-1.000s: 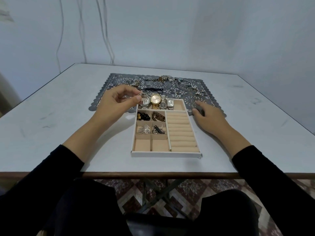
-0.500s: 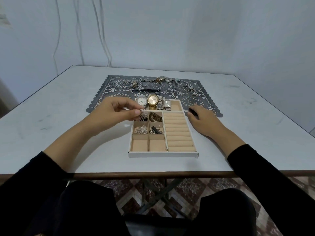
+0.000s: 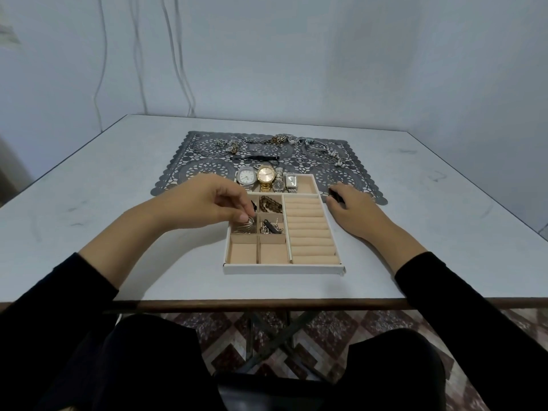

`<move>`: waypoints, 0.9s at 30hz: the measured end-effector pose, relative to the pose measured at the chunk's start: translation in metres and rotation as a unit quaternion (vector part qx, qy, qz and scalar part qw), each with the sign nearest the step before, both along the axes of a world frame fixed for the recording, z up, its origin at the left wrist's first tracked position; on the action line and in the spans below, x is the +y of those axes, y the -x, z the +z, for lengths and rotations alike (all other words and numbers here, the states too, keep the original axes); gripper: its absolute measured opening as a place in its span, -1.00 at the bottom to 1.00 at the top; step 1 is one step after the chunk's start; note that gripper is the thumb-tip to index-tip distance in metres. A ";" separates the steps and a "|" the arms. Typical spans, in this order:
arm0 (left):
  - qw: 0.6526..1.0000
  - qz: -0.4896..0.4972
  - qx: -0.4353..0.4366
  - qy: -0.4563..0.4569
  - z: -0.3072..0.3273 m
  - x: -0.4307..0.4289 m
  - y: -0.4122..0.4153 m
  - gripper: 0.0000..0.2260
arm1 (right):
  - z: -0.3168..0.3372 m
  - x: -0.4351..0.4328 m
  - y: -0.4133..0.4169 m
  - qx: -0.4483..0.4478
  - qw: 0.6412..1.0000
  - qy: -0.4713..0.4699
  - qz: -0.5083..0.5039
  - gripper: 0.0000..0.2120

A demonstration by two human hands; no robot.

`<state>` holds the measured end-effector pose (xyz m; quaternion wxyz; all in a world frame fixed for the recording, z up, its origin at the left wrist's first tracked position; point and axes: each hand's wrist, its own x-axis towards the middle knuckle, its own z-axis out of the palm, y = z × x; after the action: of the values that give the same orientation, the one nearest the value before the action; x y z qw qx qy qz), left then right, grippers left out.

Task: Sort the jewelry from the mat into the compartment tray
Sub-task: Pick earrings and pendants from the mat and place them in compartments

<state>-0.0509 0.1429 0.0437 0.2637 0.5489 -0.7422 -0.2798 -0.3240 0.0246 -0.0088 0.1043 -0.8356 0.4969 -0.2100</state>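
Observation:
A beige compartment tray sits on the table in front of a dark lace mat. My left hand hovers over the tray's left column and pinches a silver shell-shaped earring at the middle-left compartment. My right hand rests flat on the table beside the tray's right edge. Several watches lie in the tray's far compartment. Rings, chains and bracelets are scattered along the mat's far side, with a black strap-like piece nearer.
A brown bead bracelet and a pile of small dark pieces fill two middle compartments. The two near small compartments and the ring rolls on the right hold nothing. The table's front edge is close to my body.
My left hand has come back from the tray's far end and lowered with the silver earring to the middle-left compartment. My right hand has stayed beside the tray.

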 end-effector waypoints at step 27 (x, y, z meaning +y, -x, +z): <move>0.971 0.188 0.062 0.134 -0.026 -0.067 -0.044 -0.83 | 0.013 -0.031 -0.001 -0.151 0.986 -0.025 -0.064 -0.78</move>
<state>-0.0072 0.0760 0.0179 0.4279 0.6199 -0.6388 -0.1568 -0.3227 -0.0064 0.0047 0.1857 -0.7578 0.5330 -0.3274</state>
